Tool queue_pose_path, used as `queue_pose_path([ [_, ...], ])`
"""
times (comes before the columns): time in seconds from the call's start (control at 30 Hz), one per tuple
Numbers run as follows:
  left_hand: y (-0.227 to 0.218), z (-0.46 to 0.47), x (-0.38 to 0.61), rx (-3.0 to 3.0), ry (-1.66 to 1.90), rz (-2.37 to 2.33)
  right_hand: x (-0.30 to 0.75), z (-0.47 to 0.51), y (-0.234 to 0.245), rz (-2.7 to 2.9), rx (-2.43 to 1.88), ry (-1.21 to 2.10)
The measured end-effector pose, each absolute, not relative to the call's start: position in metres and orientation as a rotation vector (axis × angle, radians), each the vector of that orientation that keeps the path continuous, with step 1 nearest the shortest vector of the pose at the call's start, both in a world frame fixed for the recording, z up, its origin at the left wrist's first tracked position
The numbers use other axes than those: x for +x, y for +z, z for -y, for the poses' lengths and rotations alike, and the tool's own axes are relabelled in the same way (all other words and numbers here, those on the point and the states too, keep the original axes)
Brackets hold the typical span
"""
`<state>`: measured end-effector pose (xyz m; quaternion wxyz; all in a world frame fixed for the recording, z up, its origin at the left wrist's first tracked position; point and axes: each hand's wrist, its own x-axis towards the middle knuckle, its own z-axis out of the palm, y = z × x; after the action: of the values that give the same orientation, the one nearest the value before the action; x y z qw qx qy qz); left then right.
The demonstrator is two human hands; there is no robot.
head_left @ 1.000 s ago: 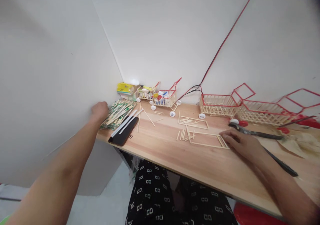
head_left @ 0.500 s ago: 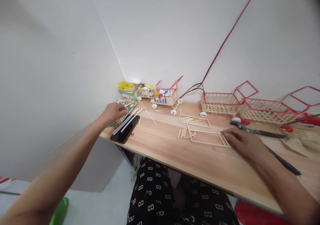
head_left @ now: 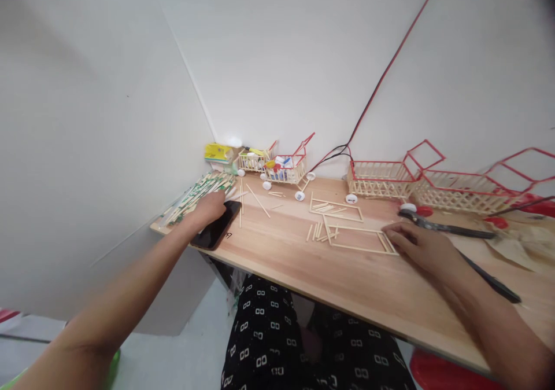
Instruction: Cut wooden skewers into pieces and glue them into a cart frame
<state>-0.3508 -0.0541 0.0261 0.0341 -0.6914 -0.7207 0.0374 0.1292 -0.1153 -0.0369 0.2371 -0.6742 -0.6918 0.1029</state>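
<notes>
My left hand (head_left: 211, 206) is over the upper part of a black phone (head_left: 219, 229), its fingers curled round white sticks (head_left: 233, 194) whose far ends show past the fingertips. The rest of these sticks is hidden by the hand. At the right, my right hand (head_left: 418, 248) rests on the table, thumb and fingers closed at the right end of a flat rectangular frame of thin wooden sticks (head_left: 358, 248). Just behind lies a second such frame (head_left: 337, 216) with short stick pieces (head_left: 323, 207) inside it. More short pieces (head_left: 318, 231) lie at the nearer frame's left end.
A pile of green-marked sticks (head_left: 191, 196) lies left. Along the wall stand miniature stick carts with red handles: a filled one (head_left: 286, 173) and a bare one (head_left: 381, 181) among them. Black-handled pliers (head_left: 451, 230) lie beside my right hand. Cables (head_left: 381, 83) run down the wall.
My left hand has moved right and down from beside the stick pile onto the white sticks over the phone, uncovering the pile. My right hand stays at the frame.
</notes>
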Motion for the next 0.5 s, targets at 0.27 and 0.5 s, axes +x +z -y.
queue_pose_path([
  [0.27,0.045,0.052,-0.378,-1.922,-0.057,2.253,0.131,0.114,-0.037,1.917,-1.851,0.280],
  [0.5,0.067,0.058,-0.441,-1.628,-0.165,2.386,0.127,0.116,-0.036,1.903,-1.834,0.262],
])
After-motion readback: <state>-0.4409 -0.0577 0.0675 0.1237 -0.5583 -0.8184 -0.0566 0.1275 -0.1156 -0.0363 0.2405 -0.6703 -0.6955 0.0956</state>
